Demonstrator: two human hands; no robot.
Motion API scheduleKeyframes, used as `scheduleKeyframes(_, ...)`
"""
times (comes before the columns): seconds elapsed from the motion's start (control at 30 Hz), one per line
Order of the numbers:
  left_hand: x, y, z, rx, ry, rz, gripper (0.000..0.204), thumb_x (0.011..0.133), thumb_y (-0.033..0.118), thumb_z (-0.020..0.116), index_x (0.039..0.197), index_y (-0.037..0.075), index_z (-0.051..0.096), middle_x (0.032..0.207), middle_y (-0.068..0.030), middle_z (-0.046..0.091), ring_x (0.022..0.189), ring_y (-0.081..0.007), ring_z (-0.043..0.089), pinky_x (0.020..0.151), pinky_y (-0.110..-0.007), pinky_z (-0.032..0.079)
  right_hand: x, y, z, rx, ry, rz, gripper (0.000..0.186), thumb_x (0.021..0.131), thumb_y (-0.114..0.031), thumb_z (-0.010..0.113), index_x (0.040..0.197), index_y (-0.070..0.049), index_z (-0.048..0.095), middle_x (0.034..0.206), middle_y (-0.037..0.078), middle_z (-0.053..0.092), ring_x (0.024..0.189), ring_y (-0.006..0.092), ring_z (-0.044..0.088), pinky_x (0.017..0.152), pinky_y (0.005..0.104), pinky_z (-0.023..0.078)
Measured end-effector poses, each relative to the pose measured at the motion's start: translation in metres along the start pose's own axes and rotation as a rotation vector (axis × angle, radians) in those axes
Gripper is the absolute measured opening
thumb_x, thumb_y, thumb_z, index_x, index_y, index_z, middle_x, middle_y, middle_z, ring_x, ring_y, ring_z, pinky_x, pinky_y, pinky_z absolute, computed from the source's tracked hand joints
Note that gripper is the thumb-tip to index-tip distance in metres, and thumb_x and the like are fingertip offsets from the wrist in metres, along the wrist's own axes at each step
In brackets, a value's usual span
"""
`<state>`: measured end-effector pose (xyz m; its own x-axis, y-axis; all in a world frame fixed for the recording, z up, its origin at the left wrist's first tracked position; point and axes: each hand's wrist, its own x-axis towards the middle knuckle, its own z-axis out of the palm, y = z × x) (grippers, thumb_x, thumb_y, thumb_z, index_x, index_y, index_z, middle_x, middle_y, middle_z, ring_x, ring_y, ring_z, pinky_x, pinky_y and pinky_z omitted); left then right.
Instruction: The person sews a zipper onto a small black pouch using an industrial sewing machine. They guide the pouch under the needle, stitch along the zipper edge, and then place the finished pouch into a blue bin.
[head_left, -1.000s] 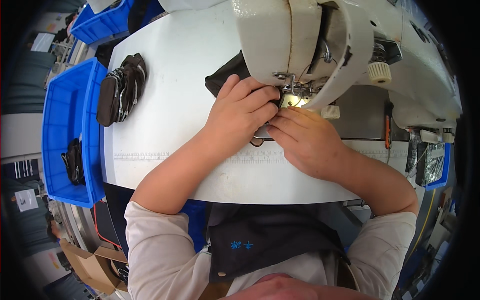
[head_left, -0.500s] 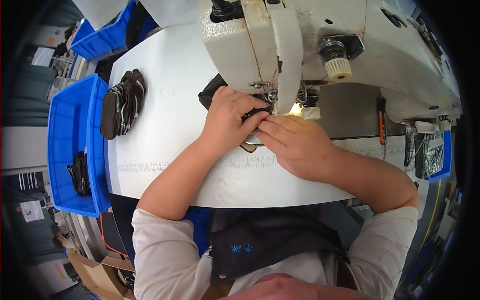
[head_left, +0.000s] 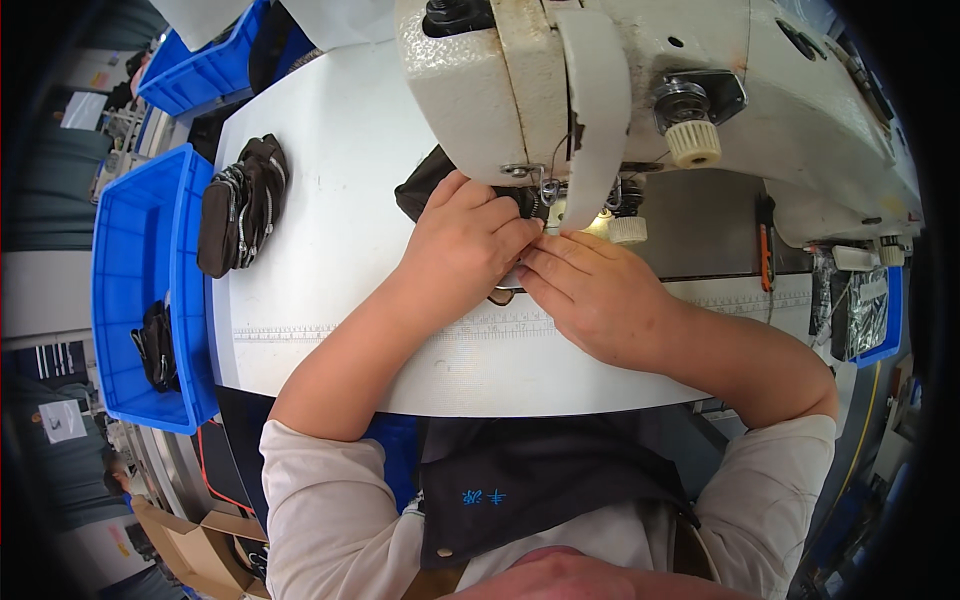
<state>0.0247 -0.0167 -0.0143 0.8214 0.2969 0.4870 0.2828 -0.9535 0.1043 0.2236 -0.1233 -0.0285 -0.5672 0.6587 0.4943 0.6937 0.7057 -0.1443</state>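
Note:
A white sewing machine (head_left: 480, 80) stands over the worktable, its lit needle area partly hidden by my fingers. My left hand (head_left: 470, 240) grips a dark fabric piece (head_left: 420, 185) with a zipper, just left of the presser foot, fingers curled. My right hand (head_left: 590, 290) is closed, fingertips pinched together on the same piece in front of the needle area, touching my left fingers. Much of the piece is hidden under the machine head and my hands. A small stack of dark zippered pouches (head_left: 225, 215) lies on the left of the white tabletop (head_left: 320, 130).
A blue bin (head_left: 120, 270) with dark pouches stands left of the table, another blue bin (head_left: 195, 80) behind it. An orange cutter (head_left: 766, 245) lies on the metal plate. Wrapped packs (head_left: 860, 315) are at right. An open cardboard box (head_left: 180, 540) and another person (head_left: 118, 475) are lower left.
The view has shifted since a second ago, so the table sits lower and the machine further left. My left fingers have shifted slightly on the fabric; both hands stay at the needle area.

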Motion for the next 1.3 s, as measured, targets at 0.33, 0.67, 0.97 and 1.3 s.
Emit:
scheduleKeyframes(0.33, -0.003, 0.009, 0.0, -0.071, -0.011, -0.103, 0.023, 0.075, 0.01, 0.081, 0.097, 0.01, 0.08, 0.111, 0.0011, 0.075, 0.098, -0.0218, 0.064, 0.088, -0.035, 0.055, 0.002, 0.002, -0.007, -0.022, -0.036, -0.007, 0.03, 0.08, -0.011, 0.069, 0.106, 0.004, 0.073, 0.112, 0.014, 0.071, 0.115, 0.0285, 0.067, 0.089, 0.0379, 0.057)
scheduleKeyframes(0.67, -0.001, 0.011, 0.001, -0.125, -0.003, -0.206, 0.025, 0.08, 0.006, 0.079, 0.105, 0.008, 0.081, 0.108, -0.0003, 0.075, 0.091, -0.0218, 0.065, 0.076, -0.032, 0.059, 0.002, 0.006, -0.01, 0.004, -0.076, 0.049, 0.032, 0.075, -0.01, 0.072, 0.104, 0.003, 0.073, 0.11, 0.013, 0.071, 0.115, 0.027, 0.068, 0.089, 0.0375, 0.059)
scheduleKeyframes(0.97, -0.001, 0.012, 0.005, -0.087, 0.047, -0.172, 0.026, 0.077, 0.005, 0.077, 0.102, 0.007, 0.08, 0.102, 0.0, 0.073, 0.091, -0.0214, 0.065, 0.075, -0.033, 0.058, 0.0, -0.001, -0.006, 0.04, -0.045, -0.017, 0.03, 0.085, -0.012, 0.068, 0.111, 0.002, 0.074, 0.117, 0.016, 0.072, 0.12, 0.0309, 0.068, 0.097, 0.0416, 0.057)
scheduleKeyframes(1.3, -0.003, 0.012, -0.004, -0.124, -0.025, -0.124, 0.027, 0.069, 0.005, 0.08, 0.096, 0.008, 0.079, 0.103, 0.0011, 0.074, 0.094, -0.0212, 0.065, 0.082, -0.032, 0.057, -0.004, -0.003, -0.009, -0.019, -0.031, -0.041, 0.031, 0.082, -0.013, 0.067, 0.107, 0.005, 0.073, 0.112, 0.017, 0.072, 0.113, 0.0308, 0.07, 0.096, 0.0396, 0.056)
